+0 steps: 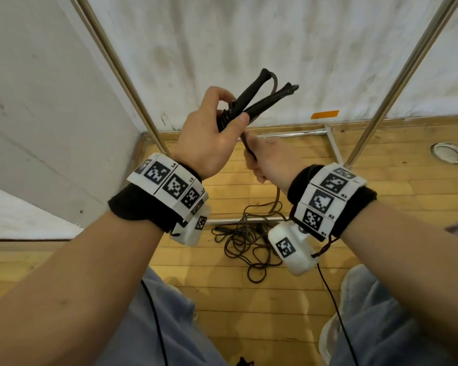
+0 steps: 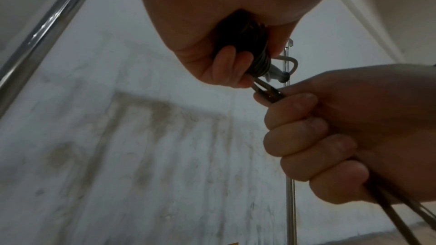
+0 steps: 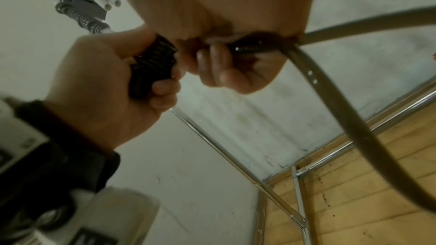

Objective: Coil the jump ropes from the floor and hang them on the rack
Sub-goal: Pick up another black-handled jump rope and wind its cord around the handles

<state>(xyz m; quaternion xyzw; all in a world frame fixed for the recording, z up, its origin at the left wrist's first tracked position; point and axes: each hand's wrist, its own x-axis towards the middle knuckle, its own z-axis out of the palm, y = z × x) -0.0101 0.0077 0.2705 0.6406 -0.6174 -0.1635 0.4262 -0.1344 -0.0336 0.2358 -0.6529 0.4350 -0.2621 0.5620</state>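
Dark jump rope (image 1: 251, 101) held up at chest height in front of the rack (image 1: 122, 67), handles sticking up and away past the left hand (image 1: 209, 136), cord wound in tight turns round them. Gripped there by the left hand, fingers and thumb curled round the wound part; seen closer in the right wrist view as a ribbed black bundle (image 3: 153, 66) inside that fist. Just below and touching, the right hand (image 1: 270, 159) closed round the loose cord (image 2: 266, 92) running out of the bundle, fingers (image 2: 306, 137) folded tight over it. Lower end of that cord cut off at the frame edge in the left wrist view; how many turns are wound cannot be told. Tangled heap of more rope (image 1: 246, 241) on the wooden floor (image 1: 381, 180) below, between the rack's base bars, partly hidden behind the wrist cameras. Marker bands on both wrists carrying small printed tags: L3 and L4 on the left, R1, R2, R3 on the right. Orange tape strip (image 1: 324, 114) at the foot of the white wall (image 1: 249, 35), no writing legible. Open floor between the rack's two slanted poles; wall corner close on the left.
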